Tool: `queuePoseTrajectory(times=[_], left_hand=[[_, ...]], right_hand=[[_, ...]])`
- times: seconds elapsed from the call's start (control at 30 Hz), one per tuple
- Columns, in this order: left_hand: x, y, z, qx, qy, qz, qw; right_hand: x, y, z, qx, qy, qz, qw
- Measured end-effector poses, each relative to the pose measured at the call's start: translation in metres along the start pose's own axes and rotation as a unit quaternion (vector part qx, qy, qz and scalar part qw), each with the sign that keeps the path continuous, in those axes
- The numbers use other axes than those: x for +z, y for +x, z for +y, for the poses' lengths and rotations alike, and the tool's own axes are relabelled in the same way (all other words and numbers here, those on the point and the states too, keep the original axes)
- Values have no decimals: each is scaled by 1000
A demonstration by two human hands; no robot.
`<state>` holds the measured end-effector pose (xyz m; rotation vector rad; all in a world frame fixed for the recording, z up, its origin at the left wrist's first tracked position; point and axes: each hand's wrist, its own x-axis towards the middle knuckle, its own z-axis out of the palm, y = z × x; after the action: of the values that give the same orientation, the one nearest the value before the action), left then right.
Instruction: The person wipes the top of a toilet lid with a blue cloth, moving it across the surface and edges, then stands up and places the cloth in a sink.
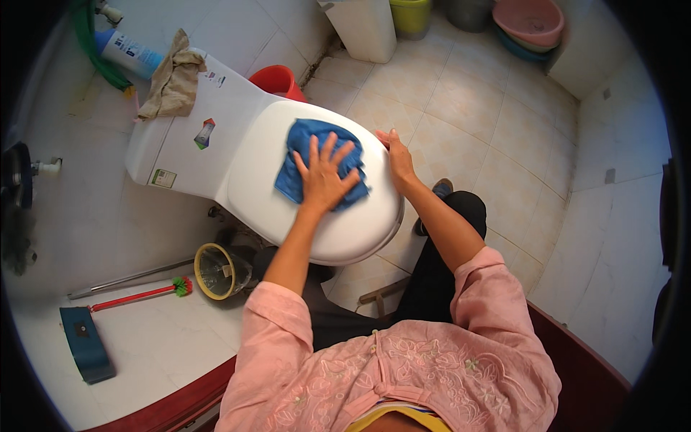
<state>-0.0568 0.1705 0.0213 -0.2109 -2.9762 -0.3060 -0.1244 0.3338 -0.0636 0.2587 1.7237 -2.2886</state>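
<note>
Tiled bathroom floor (468, 108). Left hand (325, 176) spread flat on blue cloth (306, 155) atop white toilet lid (252, 180); right hand (398, 158) open, seemingly gripping lid edge. Small coloured stickers (204, 134) on tank (180, 137).

Left hand (324, 176) covers the middle of the crumpled blue cloth (306, 144). Pink round plastic basin (529, 20) and yellow-green plastic bin (412, 14) cut off by top edge. Stickers on white ceramic toilet tank (180, 137) too small to make out.

red bucket (277, 81), beige rag (173, 85), spray bottle (129, 52), pink basin (531, 20)
</note>
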Motion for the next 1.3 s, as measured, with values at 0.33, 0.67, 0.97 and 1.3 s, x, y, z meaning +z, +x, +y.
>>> queuePoseTrajectory(times=[0.33,0.67,0.97,1.3], left_hand=[[-32,-134,62,82,-16,-89,993],[-36,-80,-47,-87,-19,-8,996],[-20,44,-98,-170,-6,-28,985],[-5,111,-78,-198,-18,-79,977]], right_hand=[[-6,2,6,-18,0,-11,1000],[-2,-7,-3,-20,-60,-24,998],[-3,-12,-13,-17,-76,-18,997],[1,-15,-18,22,-4,13,1000]])
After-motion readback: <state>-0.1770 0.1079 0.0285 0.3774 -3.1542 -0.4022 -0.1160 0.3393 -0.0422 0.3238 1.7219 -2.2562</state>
